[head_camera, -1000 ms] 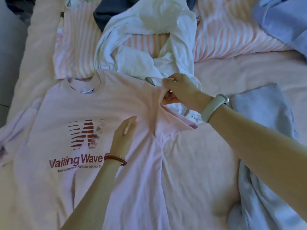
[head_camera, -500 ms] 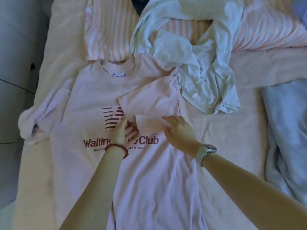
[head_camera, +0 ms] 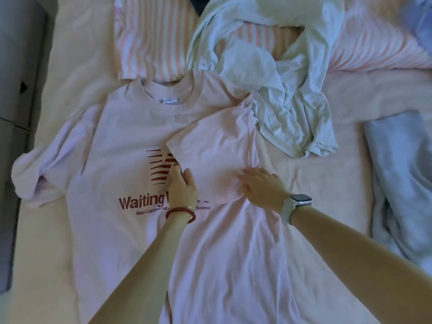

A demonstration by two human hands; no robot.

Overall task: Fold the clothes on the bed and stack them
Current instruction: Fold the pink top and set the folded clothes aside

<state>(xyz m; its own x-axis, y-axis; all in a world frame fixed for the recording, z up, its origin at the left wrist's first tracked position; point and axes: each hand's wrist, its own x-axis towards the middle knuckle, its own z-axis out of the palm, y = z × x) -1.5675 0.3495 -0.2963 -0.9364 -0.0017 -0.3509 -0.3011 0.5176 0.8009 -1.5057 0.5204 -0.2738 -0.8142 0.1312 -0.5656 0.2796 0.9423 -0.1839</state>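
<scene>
Fingers (head_camera: 245, 177) of both hands flat on the folded-in sleeve (head_camera: 210, 155), holding nothing.
Right hand (head_camera: 263, 189) let go since 1 s ago; sleeve now lies across pink tee (head_camera: 121, 141) mid-bed, left hand (head_camera: 184, 185) pressing w/ it. Other sleeve next, prob.

Illumination is soft, diffuse daylight, moderately bright, strongest toward the upper right, where the pink-and-white striped cotton pillowcase (head_camera: 364, 43) is washed out and loses detail. Shadows are faint: soft-edged shading lies beneath both forearms and in the folds of the crumpled white cotton shirt (head_camera: 292, 94). Colour is muted with a pinkish-lilac cast. Wide-angle distortion bends the frame edges. Fine detail is soft throughout, particularly at the corners.
</scene>
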